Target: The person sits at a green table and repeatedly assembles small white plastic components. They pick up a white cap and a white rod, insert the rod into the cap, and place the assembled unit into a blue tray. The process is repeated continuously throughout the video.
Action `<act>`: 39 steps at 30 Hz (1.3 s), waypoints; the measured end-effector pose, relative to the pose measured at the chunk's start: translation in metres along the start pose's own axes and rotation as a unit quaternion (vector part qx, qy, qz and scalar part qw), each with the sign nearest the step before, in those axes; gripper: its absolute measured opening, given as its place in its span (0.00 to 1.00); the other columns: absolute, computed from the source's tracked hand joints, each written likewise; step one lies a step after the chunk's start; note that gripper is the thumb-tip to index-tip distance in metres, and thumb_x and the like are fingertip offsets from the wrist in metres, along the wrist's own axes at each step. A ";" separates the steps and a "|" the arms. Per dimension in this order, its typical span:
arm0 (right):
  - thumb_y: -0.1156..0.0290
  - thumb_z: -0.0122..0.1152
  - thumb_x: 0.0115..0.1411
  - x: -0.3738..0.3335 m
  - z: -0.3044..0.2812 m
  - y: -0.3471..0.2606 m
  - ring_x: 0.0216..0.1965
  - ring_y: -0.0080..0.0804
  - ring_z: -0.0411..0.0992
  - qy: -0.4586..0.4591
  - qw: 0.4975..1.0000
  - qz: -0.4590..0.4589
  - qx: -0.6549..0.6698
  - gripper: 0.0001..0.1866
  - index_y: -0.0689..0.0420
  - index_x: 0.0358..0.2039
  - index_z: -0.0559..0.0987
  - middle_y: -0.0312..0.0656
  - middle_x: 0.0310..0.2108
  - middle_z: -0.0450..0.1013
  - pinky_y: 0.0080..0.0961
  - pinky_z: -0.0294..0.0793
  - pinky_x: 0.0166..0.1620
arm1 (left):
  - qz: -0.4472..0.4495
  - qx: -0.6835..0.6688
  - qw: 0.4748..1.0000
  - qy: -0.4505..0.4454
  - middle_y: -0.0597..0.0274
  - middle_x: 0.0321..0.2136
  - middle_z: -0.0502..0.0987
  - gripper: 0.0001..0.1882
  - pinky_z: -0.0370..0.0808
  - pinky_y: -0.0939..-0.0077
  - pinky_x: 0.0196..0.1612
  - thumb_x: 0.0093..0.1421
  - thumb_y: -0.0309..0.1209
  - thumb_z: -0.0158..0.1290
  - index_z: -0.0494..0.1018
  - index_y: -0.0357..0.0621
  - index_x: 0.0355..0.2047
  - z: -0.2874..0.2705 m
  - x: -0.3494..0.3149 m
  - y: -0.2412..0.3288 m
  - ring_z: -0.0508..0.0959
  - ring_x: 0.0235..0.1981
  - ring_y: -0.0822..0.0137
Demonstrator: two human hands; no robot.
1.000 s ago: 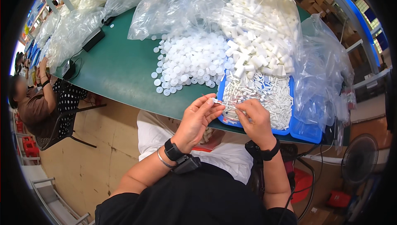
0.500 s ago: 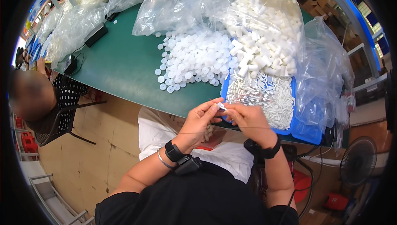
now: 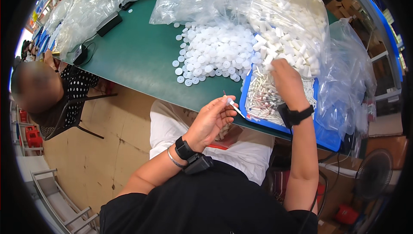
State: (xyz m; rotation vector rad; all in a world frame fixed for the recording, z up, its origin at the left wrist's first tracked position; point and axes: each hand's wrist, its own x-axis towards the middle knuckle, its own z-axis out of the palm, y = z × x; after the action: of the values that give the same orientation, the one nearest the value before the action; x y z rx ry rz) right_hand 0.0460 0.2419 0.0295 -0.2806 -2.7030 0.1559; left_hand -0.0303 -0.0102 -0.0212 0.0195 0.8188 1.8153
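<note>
My left hand (image 3: 214, 116) is closed in a pinch by the table's front edge. Between thumb and fingers it holds a thin white stick (image 3: 237, 110) with a small whitish disc on it; a thin dark tip sticks out above. My right hand (image 3: 287, 79) is over the blue tray (image 3: 243, 93), its fingertips at the near edge of the white cylinders (image 3: 288, 47). Those fingertips are smeared, so whether they grip a cylinder is unclear. Below that hand, many thin white sticks (image 3: 261, 98) lie in the tray, some with reddish parts.
A pile of translucent white discs (image 3: 215, 53) lies on the green table (image 3: 133, 53) left of the tray. Clear plastic bags (image 3: 193, 2) stand behind. Black adapters (image 3: 109, 23) with cords lie at left. Another person (image 3: 43, 92) sits far left. A fan (image 3: 375, 174) stands at lower right.
My right hand has let go of the piece at my left hand and moved up and right to the white cylinders. My left hand keeps the stick. The view has shifted slightly.
</note>
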 end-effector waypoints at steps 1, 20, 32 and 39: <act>0.76 0.57 0.57 -0.004 -0.004 -0.007 0.34 0.50 0.74 -0.003 0.998 0.033 0.054 0.08 0.62 0.38 0.74 0.49 0.35 0.72 0.39 0.73 0.38 | 0.014 0.001 1.000 -0.004 0.60 0.43 0.77 0.18 0.75 0.78 0.42 0.70 0.39 0.44 0.70 0.39 0.50 0.001 -0.001 0.001 0.76 0.40 0.73; 0.72 0.53 0.67 -0.120 -0.023 -0.091 0.30 0.21 0.76 -0.142 0.676 0.332 0.642 0.10 0.66 0.43 0.74 0.42 0.35 0.77 0.20 0.78 0.35 | -0.051 0.163 0.979 -0.110 0.66 0.36 0.76 0.15 0.75 0.79 0.43 0.70 0.37 0.45 0.70 0.40 0.49 0.019 -0.015 -0.010 0.75 0.37 0.77; 0.77 0.57 0.63 -0.134 -0.030 -0.088 0.30 0.27 0.78 -0.110 0.578 0.363 0.722 0.09 0.59 0.38 0.64 0.42 0.30 0.74 0.23 0.80 0.32 | -0.039 0.276 0.955 -0.101 0.65 0.32 0.77 0.17 0.75 0.82 0.39 0.68 0.29 0.49 0.69 0.37 0.55 0.041 -0.016 -0.027 0.76 0.32 0.77; 0.66 0.55 0.64 -0.158 -0.085 -0.005 0.30 0.52 0.75 0.055 0.928 0.365 0.053 0.09 0.57 0.38 0.77 0.47 0.28 0.77 0.38 0.73 0.34 | -0.098 0.152 0.975 -0.126 0.59 0.39 0.78 0.15 0.76 0.81 0.37 0.66 0.30 0.52 0.70 0.37 0.50 0.036 -0.011 -0.030 0.76 0.33 0.75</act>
State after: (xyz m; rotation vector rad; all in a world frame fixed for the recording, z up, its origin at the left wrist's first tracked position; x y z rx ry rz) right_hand 0.2215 0.2080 0.0452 -1.2089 -2.3363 0.4772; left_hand 0.0124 0.0044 -0.0061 0.3496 0.8755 1.4531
